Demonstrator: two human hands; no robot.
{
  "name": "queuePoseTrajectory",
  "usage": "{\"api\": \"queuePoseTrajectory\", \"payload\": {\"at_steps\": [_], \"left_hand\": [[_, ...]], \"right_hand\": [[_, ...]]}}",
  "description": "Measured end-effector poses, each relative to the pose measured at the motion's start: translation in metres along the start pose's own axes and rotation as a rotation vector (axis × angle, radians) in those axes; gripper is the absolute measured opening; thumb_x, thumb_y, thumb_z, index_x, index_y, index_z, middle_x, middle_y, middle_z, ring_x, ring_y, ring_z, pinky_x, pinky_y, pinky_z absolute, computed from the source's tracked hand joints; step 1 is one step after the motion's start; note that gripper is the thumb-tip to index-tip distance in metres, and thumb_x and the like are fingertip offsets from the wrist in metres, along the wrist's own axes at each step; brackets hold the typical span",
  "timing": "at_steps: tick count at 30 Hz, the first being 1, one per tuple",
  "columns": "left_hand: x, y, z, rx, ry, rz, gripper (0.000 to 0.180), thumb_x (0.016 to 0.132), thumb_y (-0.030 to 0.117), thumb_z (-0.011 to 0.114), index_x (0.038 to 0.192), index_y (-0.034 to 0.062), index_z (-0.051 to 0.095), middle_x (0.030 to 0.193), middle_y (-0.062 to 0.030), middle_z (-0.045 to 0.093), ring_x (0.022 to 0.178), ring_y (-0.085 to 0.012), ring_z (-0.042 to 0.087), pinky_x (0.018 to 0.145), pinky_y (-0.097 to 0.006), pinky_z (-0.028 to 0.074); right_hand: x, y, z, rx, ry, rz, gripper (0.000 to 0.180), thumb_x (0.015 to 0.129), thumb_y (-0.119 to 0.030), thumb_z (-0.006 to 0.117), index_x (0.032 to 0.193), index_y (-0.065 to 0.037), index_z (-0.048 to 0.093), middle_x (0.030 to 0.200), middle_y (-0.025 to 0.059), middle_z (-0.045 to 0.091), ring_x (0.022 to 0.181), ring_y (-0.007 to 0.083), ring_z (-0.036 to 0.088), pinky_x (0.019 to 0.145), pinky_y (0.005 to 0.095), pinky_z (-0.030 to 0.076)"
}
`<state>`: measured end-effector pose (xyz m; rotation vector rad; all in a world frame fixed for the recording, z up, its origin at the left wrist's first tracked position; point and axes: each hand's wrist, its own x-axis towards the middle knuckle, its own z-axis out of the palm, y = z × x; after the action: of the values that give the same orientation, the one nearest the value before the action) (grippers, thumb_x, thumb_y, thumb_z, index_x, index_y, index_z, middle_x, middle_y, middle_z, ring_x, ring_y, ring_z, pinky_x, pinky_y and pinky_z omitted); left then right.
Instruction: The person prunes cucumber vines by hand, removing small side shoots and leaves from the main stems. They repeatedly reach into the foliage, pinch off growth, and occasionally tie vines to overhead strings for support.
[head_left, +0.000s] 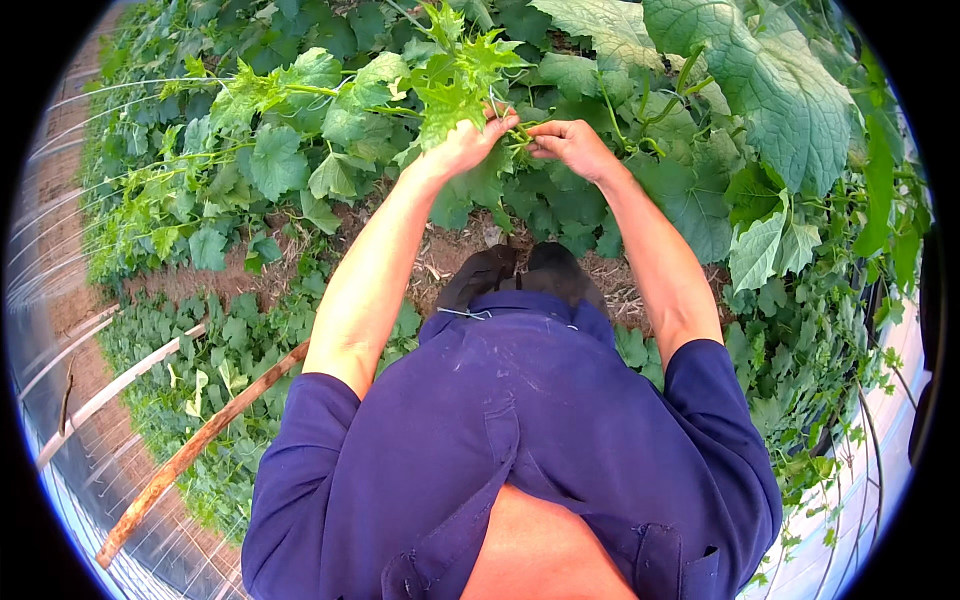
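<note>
From distance, I see the left hand pinching the green stem among leaves; whether the right hand pinches too, I cannot tell. Too strong twisting could perhaps snap this stem.

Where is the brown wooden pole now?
The wooden pole slants across the head view's lower left, its upper end beside the left forearm, near the navy sleeve.

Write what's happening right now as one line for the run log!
left grip: at stem | right grip: at stem | hold: too small to tell | leaves: around both
</note>
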<state>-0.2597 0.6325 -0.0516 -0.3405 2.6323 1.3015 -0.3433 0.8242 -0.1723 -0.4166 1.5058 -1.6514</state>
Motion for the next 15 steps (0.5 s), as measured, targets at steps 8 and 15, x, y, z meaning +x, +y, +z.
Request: {"api": "queuePoseTrajectory", "payload": {"at_steps": [8,15], "left_hand": [[0.009,-0.005,-0.018,0.208,-0.034,-0.161,0.04,0.09,0.052,0.06,0.115,0.022,0.07,0.084,-0.0122,0.07,0.08,-0.0226,0.068,0.076,-0.035,0.051],[0.036,-0.051,0.008,0.047,0.089,0.179,0.054,0.088,0.056,0.061,0.117,0.0104,0.066,0.103,-0.0145,0.071,0.096,-0.0246,0.067,0.087,-0.039,0.051]], "right_hand": [[0.007,-0.015,0.005,-0.417,0.129,-0.024,0.019,0.091,-0.015,0.064,0.102,0.0,0.069,0.088,0.0075,0.072,0.078,0.0134,0.068,0.075,0.0278,0.054],[0.005,-0.036,0.031,-0.085,0.33,0.126,0.017,0.091,-0.014,0.057,0.099,-0.001,0.062,0.092,0.0062,0.065,0.077,0.0168,0.067,0.064,0.0284,0.055]]}}
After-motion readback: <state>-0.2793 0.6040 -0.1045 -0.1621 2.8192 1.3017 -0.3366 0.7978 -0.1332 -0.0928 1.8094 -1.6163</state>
